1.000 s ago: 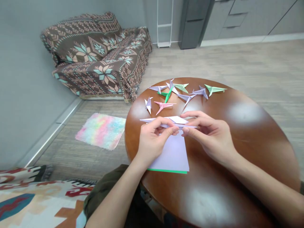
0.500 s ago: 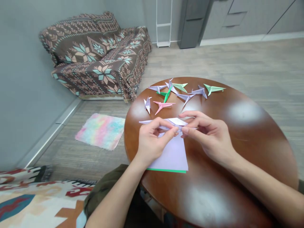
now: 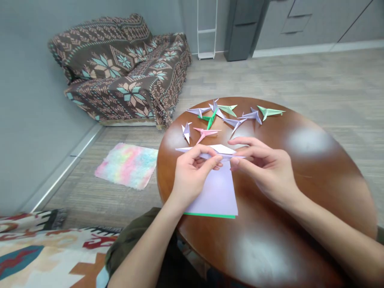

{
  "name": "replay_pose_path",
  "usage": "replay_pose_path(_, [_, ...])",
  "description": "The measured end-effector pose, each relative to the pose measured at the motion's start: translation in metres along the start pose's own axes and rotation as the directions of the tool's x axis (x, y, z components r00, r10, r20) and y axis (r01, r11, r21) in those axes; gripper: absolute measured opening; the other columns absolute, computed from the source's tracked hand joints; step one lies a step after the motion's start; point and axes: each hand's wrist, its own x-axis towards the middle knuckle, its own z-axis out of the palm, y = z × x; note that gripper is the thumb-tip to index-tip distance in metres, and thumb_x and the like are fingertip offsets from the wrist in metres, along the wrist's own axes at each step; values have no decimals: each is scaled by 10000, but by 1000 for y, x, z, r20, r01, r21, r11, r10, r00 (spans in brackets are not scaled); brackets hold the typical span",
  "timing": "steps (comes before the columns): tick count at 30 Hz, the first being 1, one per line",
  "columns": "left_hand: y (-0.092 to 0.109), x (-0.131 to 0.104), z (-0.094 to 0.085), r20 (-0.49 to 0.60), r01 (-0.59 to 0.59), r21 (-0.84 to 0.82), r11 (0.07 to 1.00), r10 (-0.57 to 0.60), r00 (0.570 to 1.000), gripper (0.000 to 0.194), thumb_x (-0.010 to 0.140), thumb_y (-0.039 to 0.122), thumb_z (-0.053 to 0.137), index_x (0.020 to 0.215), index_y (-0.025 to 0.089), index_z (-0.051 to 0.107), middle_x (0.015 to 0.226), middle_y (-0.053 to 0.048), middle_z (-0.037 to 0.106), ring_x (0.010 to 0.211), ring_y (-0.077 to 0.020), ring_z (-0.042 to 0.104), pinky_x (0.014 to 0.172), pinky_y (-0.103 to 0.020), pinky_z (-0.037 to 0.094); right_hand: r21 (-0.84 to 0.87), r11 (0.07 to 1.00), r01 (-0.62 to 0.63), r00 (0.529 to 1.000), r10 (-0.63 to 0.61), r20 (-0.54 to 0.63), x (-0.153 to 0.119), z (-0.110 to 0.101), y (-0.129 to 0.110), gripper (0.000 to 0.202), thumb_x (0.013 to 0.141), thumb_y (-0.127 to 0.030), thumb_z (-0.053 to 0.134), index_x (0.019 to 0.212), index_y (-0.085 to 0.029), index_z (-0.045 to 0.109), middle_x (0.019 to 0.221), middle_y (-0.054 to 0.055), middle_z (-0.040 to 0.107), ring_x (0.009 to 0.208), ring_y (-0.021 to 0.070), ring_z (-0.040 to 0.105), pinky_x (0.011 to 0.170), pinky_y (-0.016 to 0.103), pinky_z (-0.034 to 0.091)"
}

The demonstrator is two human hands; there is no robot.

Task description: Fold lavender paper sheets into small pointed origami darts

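Note:
Between my hands is a long, narrow folded lilac paper (image 3: 222,149), held level above the table, with a white face showing on top. My left hand (image 3: 193,170) pinches its near edge left of the middle between thumb and fingers. At the right end, my right hand (image 3: 265,166) grips the paper with thumb and index finger, its other fingers slightly raised. Under my left hand lies a stack of lilac sheets (image 3: 217,194) with a green edge. Beyond the hands sit a pink folded figure (image 3: 206,133) and a small lilac-and-white one (image 3: 186,132).
Several more folded figures lie toward the far edge of the round brown table (image 3: 324,180), including a dark green one (image 3: 208,120) and a pale green one (image 3: 270,113). A patterned sofa (image 3: 120,76) and a pastel rug (image 3: 127,165) are to the left.
The folded paper has risen slightly and tilted, showing more of its long edge. My left thumb and fingers have shifted a little left along it; my right hand has barely moved.

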Motion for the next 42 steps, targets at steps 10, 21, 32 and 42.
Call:
replay_pose_path(10, [-4, 0, 0, -85, 6, 0, 1000, -6, 996, 131, 823, 272, 817, 806, 173, 734, 762, -7, 750, 702, -143, 741, 684, -239, 624, -5, 999, 33, 999, -33, -1, -1, 1, 2, 135, 874, -234, 785, 747, -265, 817, 1145, 77, 765, 1197, 287, 660, 720, 327, 554])
replay_pose_path(21, [1, -2, 3, -68, -63, -6, 998, 62, 996, 113, 811, 224, 831, 812, 166, 735, 754, -2, 775, 686, -131, 766, 675, -191, 621, 212, 975, -60, 998, 63, -7, 0, 3, 4, 193, 859, -198, 802, 691, -285, 837, 758, 60, 760, 1182, 258, 657, 759, 283, 584])
replay_pose_path(32, [2, -2, 7, -159, -47, -25, 999, 42, 986, 131, 790, 209, 843, 777, 159, 722, 743, 10, 761, 649, -128, 770, 634, -166, 623, 278, 954, -107, 994, 101, 36, -2, 5, 7, 149, 918, -296, 757, 807, -257, 848, 1223, 90, 716, 1124, 250, 682, 689, 286, 656])
replay_pose_path(42, [3, -3, 6, -141, -60, 6, 998, 60, 988, 130, 813, 233, 827, 804, 161, 719, 759, 2, 758, 669, -129, 766, 653, -182, 624, 179, 983, -34, 999, 40, -25, -2, 7, 5, 140, 856, -190, 799, 726, -240, 817, 1150, 102, 736, 1153, 251, 671, 681, 247, 606])
